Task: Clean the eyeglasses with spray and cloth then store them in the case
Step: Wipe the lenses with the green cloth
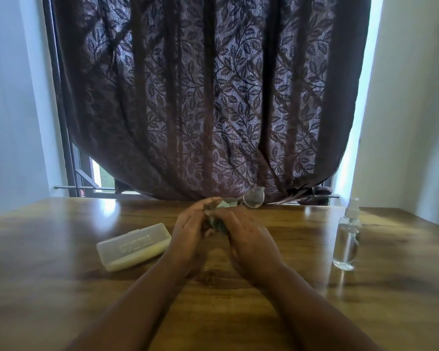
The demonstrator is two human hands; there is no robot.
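Wooden table (238,312) with a glossy grain fills the lower half of the view, and both bare forearms reach across it to meet near its middle. Left hand (190,231) and right hand (246,236) are raised close together, almost touching, with a pale greenish cloth (222,211) bunched between them. The fingers of both hands curl around the cloth and whatever part of the eyeglasses (254,197) it covers. One clear lens in a thin frame sticks out above and to the right of the fingertips, while the other lens is hidden inside the cloth and cannot be made out. Just left of the left wrist, a translucent case (134,245) lies flat on the table with its lid down, angled slightly, apart from the hand. Well to the right of the right hand, a clear spray bottle (346,239) stands upright with its cap on and liquid visible inside. Beyond the hands, a dark brown curtain (213,97) with a leaf pattern hangs over a window, its lower edge gathered above the far side of the table, and pale walls (416,97) flank it.
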